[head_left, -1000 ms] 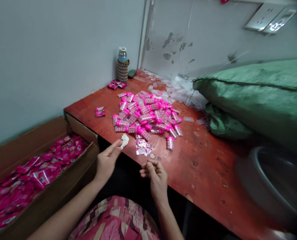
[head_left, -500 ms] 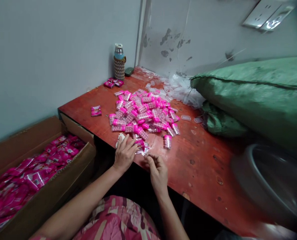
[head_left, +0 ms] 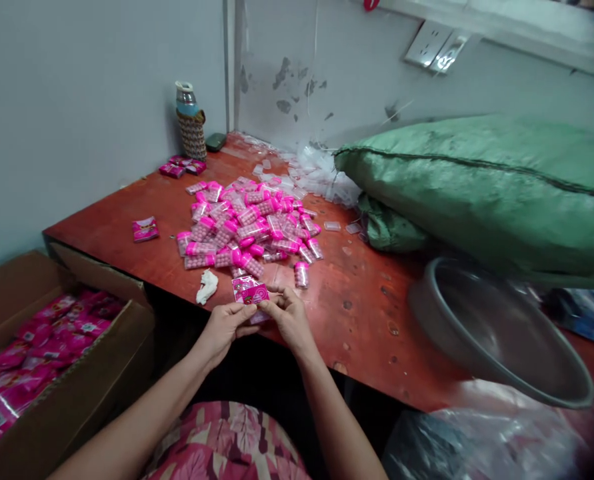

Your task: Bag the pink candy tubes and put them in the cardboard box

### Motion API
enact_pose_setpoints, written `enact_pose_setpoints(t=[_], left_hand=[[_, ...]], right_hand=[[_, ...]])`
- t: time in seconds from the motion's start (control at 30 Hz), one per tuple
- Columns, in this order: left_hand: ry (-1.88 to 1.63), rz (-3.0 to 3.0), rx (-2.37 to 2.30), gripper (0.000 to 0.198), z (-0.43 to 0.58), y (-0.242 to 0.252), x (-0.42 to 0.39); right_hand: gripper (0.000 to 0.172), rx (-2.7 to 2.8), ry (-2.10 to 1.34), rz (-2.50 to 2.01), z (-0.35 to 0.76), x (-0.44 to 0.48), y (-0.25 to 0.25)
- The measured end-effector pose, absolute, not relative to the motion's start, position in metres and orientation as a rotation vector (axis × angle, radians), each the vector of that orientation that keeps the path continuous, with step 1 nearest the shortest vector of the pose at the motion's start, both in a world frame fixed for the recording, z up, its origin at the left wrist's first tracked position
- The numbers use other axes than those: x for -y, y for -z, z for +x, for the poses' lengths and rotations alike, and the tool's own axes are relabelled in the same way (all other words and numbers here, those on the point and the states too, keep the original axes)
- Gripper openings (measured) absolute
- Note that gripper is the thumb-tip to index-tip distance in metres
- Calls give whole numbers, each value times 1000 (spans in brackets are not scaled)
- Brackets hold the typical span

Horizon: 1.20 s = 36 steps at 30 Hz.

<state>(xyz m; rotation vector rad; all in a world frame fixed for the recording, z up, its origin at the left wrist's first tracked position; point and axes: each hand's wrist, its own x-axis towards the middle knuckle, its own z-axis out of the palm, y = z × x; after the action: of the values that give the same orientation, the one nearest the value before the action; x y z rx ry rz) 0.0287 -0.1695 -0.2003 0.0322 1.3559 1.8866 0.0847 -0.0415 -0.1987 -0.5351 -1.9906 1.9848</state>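
Note:
My left hand (head_left: 223, 327) and my right hand (head_left: 289, 317) meet at the near edge of the red table (head_left: 367, 313), both pinching a small pink printed packet (head_left: 251, 292) between them. Just beyond it lies a heap of small clear tubes with pink caps and pink beads (head_left: 249, 227). One tube (head_left: 301, 274) lies apart, close to my right hand. A crumpled white scrap (head_left: 207, 286) rests on the table left of my left hand.
A cardboard box (head_left: 77, 393) of pink packets stands low at the left. A green sack (head_left: 477, 187), a grey basin (head_left: 497, 327) and clear plastic pieces (head_left: 321, 173) fill the right and back. A bottle in a woven sleeve (head_left: 191, 127) stands in the corner.
My hands came together on the pink packet, which lay on the table before. My view swung to the right, bringing the basin into sight.

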Motion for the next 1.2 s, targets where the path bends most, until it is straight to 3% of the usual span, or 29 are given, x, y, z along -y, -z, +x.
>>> enact_pose_setpoints(t=[0.2,0.3,0.47,0.6,0.7,1.07,1.2], left_hand=[[-1936,-108,-1384,19,30,203,167],[-1976,-218,-1322,18,29,204,169],[-2078,-443,-1123,12,22,205,173],[-2153,-608,-997,9,18,205,170],[-2186,-661,-907,8,18,205,165],[-2248,-347,-831,12,34,201,156],[-2198,-182,-1010,19,34,198,157]], right_hand=[[36,2469,-693,-983,73,-7,188],[39,2612,-512,-1156,64,-29,188],[31,2676,-734,-1032,73,-31,192],[32,2225,-1722,-763,105,13,193],[28,2004,-2094,-704,125,54,193],[26,2033,-1914,-783,122,85,197],[26,1985,-2064,-700,122,83,200]])
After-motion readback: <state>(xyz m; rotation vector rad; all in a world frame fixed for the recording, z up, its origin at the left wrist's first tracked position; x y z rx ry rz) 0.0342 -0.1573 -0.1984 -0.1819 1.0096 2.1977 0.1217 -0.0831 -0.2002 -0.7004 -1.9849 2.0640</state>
